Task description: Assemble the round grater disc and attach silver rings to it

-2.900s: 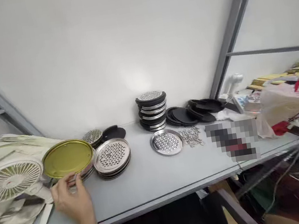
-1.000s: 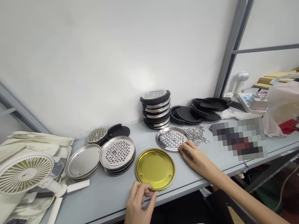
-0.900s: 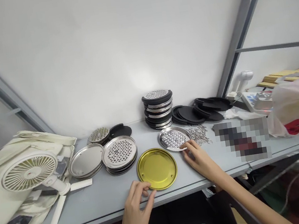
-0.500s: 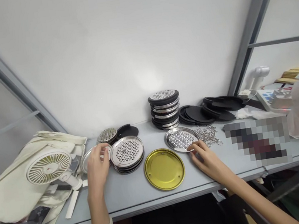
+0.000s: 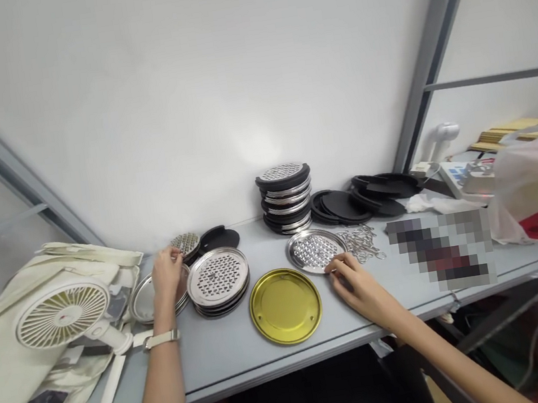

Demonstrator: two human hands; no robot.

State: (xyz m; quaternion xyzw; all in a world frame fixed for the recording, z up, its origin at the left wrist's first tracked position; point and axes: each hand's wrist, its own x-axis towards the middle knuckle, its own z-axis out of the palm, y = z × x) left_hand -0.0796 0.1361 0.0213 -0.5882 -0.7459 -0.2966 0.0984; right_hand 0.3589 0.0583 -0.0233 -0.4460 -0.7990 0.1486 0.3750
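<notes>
The left hand (image 5: 167, 272) is stretched across the flat plates (image 5: 142, 298) at the left of the table (image 5: 210, 351), and its curled fingertips are brought to the near left edge of the small grater (image 5: 186, 243). Whether that edge is gripped or only touched cannot be told. A pale strap (image 5: 163, 339) is worn on the left wrist. The small grater is placed just beyond and to the right of the left hand, with a black holder (image 5: 220, 238) set beside it. The right hand (image 5: 356, 286) is held at the near right edge of the shiny grater (image 5: 313, 251), with its fingers bent and its thumb drawn in beneath them; the rim is met by the fingertips, but whether it is pinched cannot be told. The shiny grater is laid flat, ahead and to the left of the right hand, with wire hooks (image 5: 364, 244) heaped at its right side. Between the hands, near the front of the table, the gold lid (image 5: 285, 307) is laid flat, apart from both. A pile of graters (image 5: 217, 276) is set between the left hand and the gold lid. Beyond the shiny grater, a tall stack (image 5: 288, 200) is stood near the wall (image 5: 192, 92), and black covers (image 5: 345, 205) are spread to its right
</notes>
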